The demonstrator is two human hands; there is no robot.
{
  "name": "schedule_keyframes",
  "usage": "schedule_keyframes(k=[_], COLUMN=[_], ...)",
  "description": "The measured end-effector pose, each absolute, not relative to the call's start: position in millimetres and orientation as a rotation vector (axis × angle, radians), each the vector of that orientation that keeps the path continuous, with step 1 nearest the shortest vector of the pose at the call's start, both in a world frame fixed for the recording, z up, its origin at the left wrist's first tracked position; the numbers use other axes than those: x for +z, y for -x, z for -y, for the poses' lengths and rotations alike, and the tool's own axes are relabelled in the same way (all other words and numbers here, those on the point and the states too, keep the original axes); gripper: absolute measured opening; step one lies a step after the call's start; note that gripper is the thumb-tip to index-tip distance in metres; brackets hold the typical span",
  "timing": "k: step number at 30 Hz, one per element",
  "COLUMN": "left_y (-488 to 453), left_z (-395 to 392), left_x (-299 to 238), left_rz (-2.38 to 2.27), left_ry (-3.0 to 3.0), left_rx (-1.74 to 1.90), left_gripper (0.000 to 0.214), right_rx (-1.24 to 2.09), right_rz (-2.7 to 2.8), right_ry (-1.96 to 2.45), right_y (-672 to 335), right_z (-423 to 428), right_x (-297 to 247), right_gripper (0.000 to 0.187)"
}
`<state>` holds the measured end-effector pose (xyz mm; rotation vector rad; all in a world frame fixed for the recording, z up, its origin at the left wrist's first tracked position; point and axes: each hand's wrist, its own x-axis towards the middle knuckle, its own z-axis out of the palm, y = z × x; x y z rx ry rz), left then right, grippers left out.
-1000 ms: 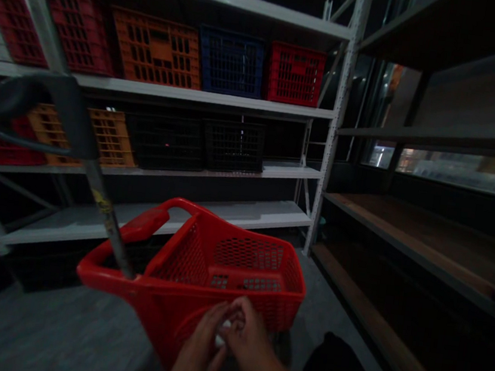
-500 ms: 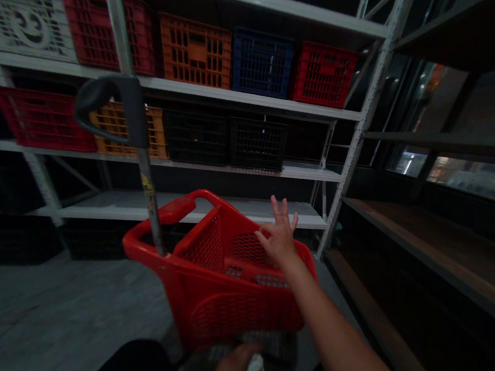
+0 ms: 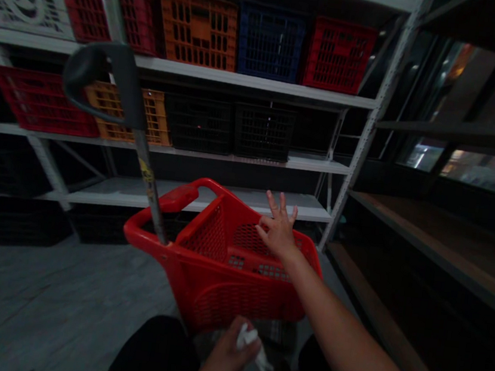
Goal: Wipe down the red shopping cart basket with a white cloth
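Observation:
A red plastic shopping basket (image 3: pixel 202 264) on wheels stands on the grey floor in front of me, with its black pull handle (image 3: pixel 107 81) raised at the left. My right hand (image 3: pixel 277 230) reaches over the basket's far right rim, fingers spread, holding nothing. Low in the view, near the basket's front wall, my left hand (image 3: pixel 227 351) is closed on a small white crumpled thing (image 3: pixel 251 339). My dark-clothed knees show at the bottom.
White metal shelving (image 3: pixel 251 80) behind the basket carries red, orange, blue, black and white crates (image 3: pixel 197 29). Dark wooden shelves (image 3: pixel 438 245) run along the right. The lowest white shelf board (image 3: pixel 210 196) lies just beyond the basket.
My right hand left my left hand and stretched out over the basket with fingers spread. My left hand stayed low, holding the white thing. The view shifted left and tilted down.

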<state>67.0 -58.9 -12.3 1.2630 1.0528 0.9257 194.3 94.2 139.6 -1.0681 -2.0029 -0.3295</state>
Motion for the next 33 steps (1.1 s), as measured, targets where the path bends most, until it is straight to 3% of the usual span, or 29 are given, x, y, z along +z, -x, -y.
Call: schedule_keyframes(k=[3,8,11,12,17,22,26,30,33], left_y=[-59.7,-43.9,-40.4,-40.2,-39.0,-24.9,-10.3,-8.2,-15.8], left_z=[50.8,50.9,53.4,53.4,48.6,47.2,47.1,52.2,59.3], left_x=[0.3,25.4,36.0,38.0,38.3,35.5,39.1,49.6,54.6], left_rz=[-1.056,-1.082,-1.126,-1.137,-1.229,-1.276,-1.328,-1.473,-1.378], left_ry=[-1.049,-0.958,-1.089,-1.108,-1.077,-1.129,-1.223,-1.484,-1.658], left_rx=[1.022,1.151,1.185,1.187,1.062,1.051,1.122,1.239,1.085], left_gripper=[0.035,0.024,0.028,0.03,0.038,0.037,0.038,0.049,0.057], right_rx=[-0.003,0.742,0.955,0.977,1.072,1.363,1.389,1.403,1.555], right_rz=[2.064,1.947,1.789,1.729,1.473,1.181,1.045,1.143,1.131], right_ry=[0.997,0.822,0.853,0.881,0.924,0.998,0.997,0.967,0.879], right_y=[-194.8,-187.7,-183.2,-182.5,-187.5,-197.5,-202.6,-201.7,-195.5], right_z=[-73.6,-3.7,30.8,37.1,38.2,30.9,30.6,34.2,38.0], right_x=[118.3,64.7,42.6,38.5,28.8,15.1,11.0,16.9,21.2], right_gripper=[0.014,0.036,0.065,0.067,0.017,0.024,0.028,0.027,0.027])
